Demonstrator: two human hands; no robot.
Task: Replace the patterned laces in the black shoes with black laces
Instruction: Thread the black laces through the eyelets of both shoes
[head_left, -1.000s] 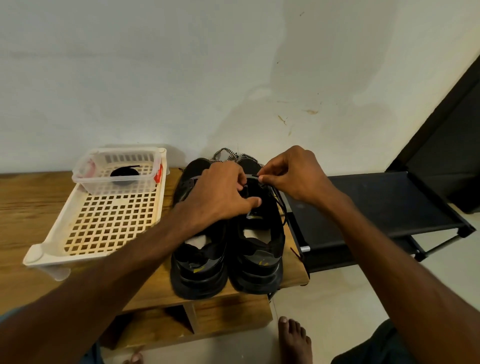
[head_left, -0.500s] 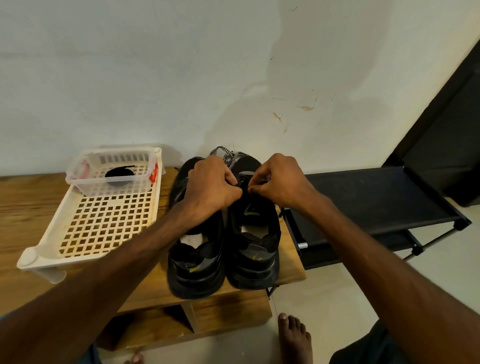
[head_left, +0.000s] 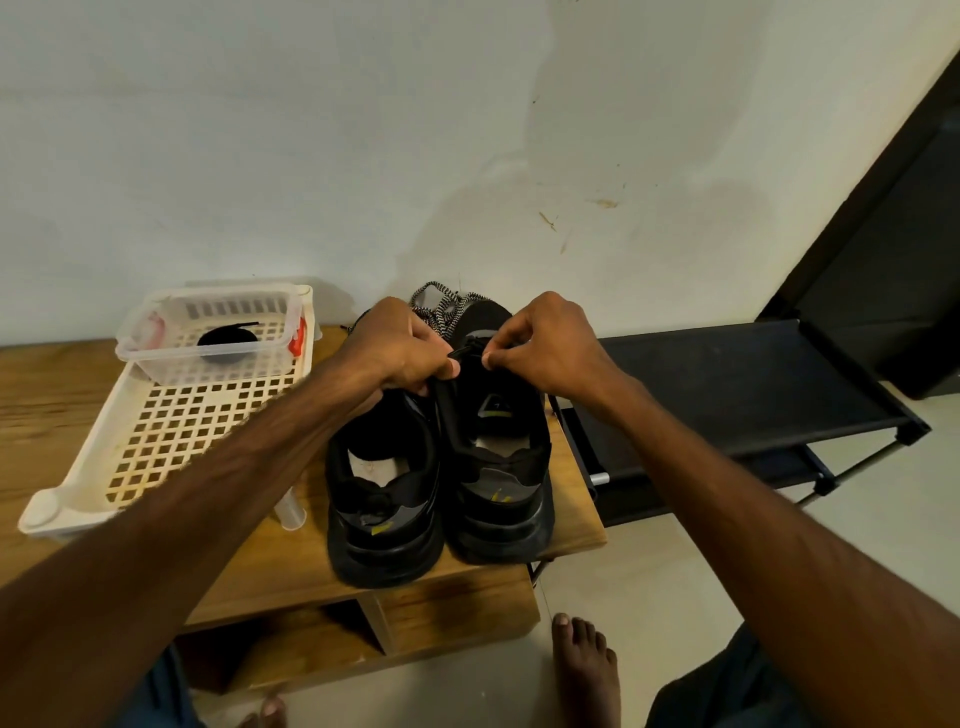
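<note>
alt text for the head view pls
The left hand and right hand pinch a black lace over the right of two black shoes on a wooden bench. Patterned laces lie behind; a white tray sits beside them.

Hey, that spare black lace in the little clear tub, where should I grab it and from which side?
Come down from above: the clear tub walls in the black lace on all sides, open only on top. Pinch across the coil's middle, probably, so it lifts as one bundle rather than unwinding by its loose end.
</note>
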